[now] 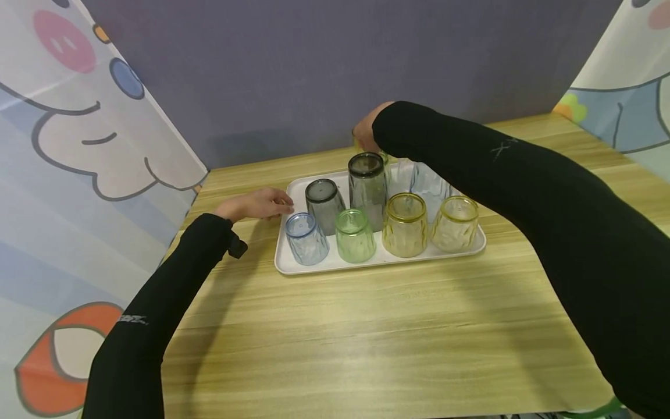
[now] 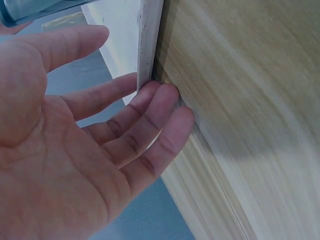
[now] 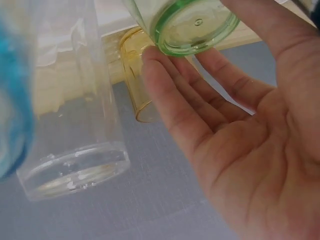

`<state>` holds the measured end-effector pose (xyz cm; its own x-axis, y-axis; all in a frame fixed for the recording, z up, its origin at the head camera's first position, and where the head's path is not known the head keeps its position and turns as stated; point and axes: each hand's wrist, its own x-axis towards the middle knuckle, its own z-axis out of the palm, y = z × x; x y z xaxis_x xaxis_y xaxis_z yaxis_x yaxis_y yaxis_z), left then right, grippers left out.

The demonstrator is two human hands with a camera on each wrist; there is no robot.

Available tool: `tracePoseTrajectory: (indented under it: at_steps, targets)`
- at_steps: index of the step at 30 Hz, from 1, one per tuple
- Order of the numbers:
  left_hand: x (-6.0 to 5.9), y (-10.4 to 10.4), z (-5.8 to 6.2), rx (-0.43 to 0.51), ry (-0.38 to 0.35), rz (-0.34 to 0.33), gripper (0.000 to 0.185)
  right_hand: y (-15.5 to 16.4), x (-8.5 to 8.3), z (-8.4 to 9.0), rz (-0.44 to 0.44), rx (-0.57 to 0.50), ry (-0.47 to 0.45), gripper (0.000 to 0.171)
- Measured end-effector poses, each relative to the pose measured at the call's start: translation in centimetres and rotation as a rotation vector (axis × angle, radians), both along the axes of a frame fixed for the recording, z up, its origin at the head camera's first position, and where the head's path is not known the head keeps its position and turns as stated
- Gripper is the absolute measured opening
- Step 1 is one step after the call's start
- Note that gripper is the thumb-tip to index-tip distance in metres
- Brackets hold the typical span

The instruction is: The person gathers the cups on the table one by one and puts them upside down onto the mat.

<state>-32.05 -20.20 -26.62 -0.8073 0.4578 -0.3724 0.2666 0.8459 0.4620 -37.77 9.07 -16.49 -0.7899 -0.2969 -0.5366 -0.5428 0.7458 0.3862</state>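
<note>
My left hand [image 1: 259,203] is at the left end of the white tray [image 1: 335,269]. In the left wrist view its loosely bent fingers touch the tray's edge [image 2: 145,55], and the thumb stands apart. Behind the tall grey glass [image 1: 368,189], my right hand [image 1: 368,127] reaches to the tray's back. The right wrist view shows its thumb and fingers on opposite sides of an upside-down green glass [image 3: 197,25]. A yellow glass [image 3: 134,65] is just behind those fingers. To their left are a clear glass [image 3: 75,165] and a blue one [image 3: 12,130].
Along the tray's front are a small blue glass [image 1: 307,240], a green one [image 1: 356,238] and two yellow ones [image 1: 405,230], all upside down. A shorter grey glass [image 1: 324,206] stands behind. The grey panel [image 1: 293,75] borders the wooden table [image 1: 340,331] at the back.
</note>
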Motion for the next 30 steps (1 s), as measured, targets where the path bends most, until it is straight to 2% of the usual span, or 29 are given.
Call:
tracePoseTrajectory:
  at_steps: [2, 3, 5, 7, 10, 17, 21, 24, 28, 30]
  targets:
    - [0.1, 0.0, 0.0, 0.006, -0.003, -0.002, 0.045, -0.1, -0.4, -0.4, 0.040, 0.125, 0.008, 0.060]
    - [0.1, 0.0, 0.0, 0.008, -0.003, -0.002, 0.044, -0.1, -0.7, -0.6, 0.055, 0.175, 0.012, 0.065]
    - [0.1, 0.1, -0.1, 0.010, 0.000, -0.006, 0.044, -0.1, -1.2, -1.1, 0.055, 0.206, 0.021, 0.071]
    - [0.1, 0.2, -0.2, 0.010, 0.003, -0.011, 0.044, 0.0, -1.5, -1.4, 0.045, 0.210, 0.031, 0.075]
    - [0.1, 0.3, -0.2, 0.012, 0.007, -0.017, 0.044, 0.2, -1.4, -1.6, -0.023, 0.112, 0.027, 0.079]
    - [0.4, 0.3, -0.4, 0.029, 0.006, -0.044, 0.044, 0.4, 0.1, -1.0, -0.010, 0.009, -0.017, 0.057]
    - [0.2, 0.4, -0.6, 0.022, 0.015, -0.048, 0.043, 0.6, 0.0, -1.1, -0.041, -0.047, -0.023, 0.036]
    - [-0.1, 0.5, -0.6, 0.004, 0.024, -0.063, 0.044, 0.6, -0.1, -0.8, -0.076, -0.083, -0.021, 0.027]
    - [-0.7, 0.9, -0.2, -0.029, 0.022, -0.113, 0.044, 1.1, 0.9, 1.5, -0.127, -0.126, 0.026, 0.034]
    - [-1.1, 1.1, 0.2, -0.074, 0.043, -0.143, 0.043, 1.6, 2.2, 3.3, -0.132, -0.160, 0.053, 0.038]
